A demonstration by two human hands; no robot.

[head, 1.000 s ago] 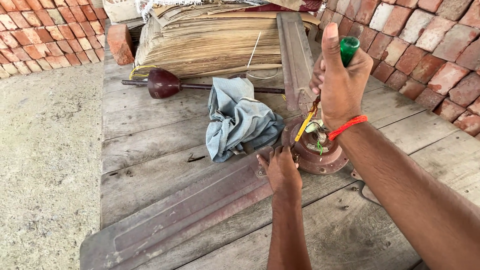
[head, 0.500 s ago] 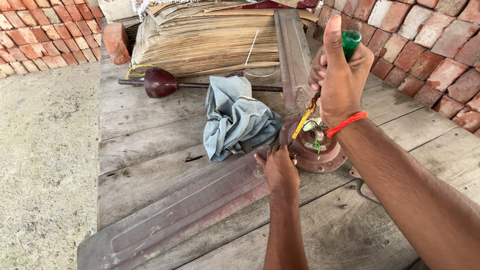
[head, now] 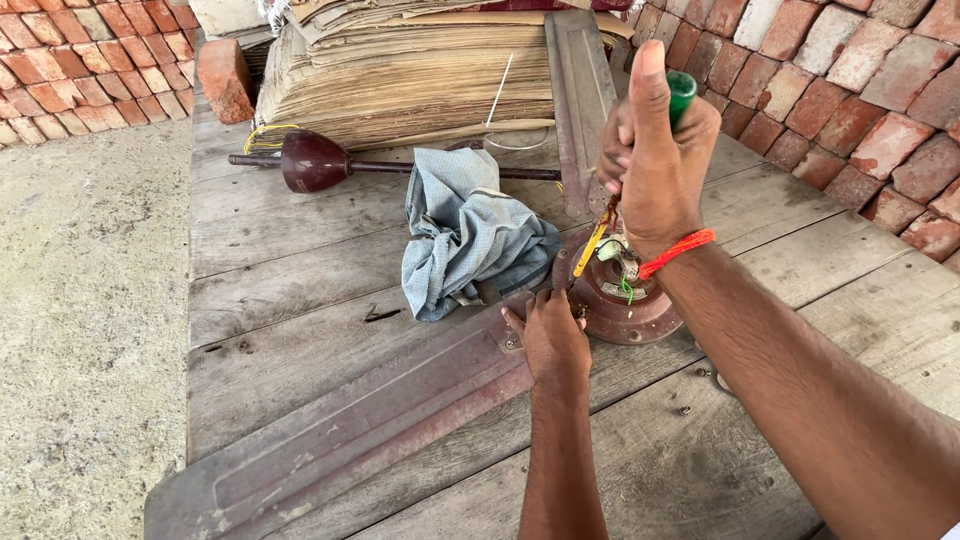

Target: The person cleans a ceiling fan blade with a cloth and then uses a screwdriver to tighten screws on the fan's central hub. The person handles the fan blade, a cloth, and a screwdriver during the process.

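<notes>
The dusty maroon metal ceiling fan (head: 560,330) lies on the weathered grey plank table (head: 300,260), beside a crumpled blue-grey cloth (head: 465,235). Little has changed since a second ago: the left hand (head: 552,340) still presses flat on the blade root, fingers unclosed, while the right hand (head: 655,160) stays clenched around the green-handled screwdriver (head: 681,92), its tip probably in the hub.

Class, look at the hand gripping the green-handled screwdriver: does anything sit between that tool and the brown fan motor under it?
Nothing visible blocks it. The right hand holds the screwdriver straight over the fan motor; the tip is hidden behind the hand.
</notes>
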